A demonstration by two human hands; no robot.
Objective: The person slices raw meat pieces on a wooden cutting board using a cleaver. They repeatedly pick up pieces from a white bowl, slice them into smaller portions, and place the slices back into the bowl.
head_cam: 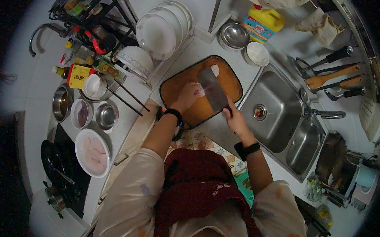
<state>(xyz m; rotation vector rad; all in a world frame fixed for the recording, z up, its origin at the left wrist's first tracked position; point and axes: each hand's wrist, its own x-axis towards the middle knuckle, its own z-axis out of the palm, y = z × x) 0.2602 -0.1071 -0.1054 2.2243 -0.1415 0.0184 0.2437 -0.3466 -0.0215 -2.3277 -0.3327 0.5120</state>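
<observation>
In my right hand (237, 121) is the handle of a Chinese cleaver (214, 91). Its broad dark blade lies across the brown cutting board (175, 84), which has a black rim. My left hand (189, 94) rests on the board to the left of the blade, fingers bent over a small pale piece of meat (201, 90). The fingers hide part of that piece. Beyond the blade, near the board's far edge, lies another pale piece of meat (215, 70). The blade's underside and cutting edge cannot be made out clearly.
Right of the board is a steel double sink (273, 112). A metal bowl (235, 35) and a white cup (257, 54) stand behind. Plates (157, 36) lean at the back left. Chopsticks (130, 97) jut over the left counter near a white bowl of pale meat (93, 153).
</observation>
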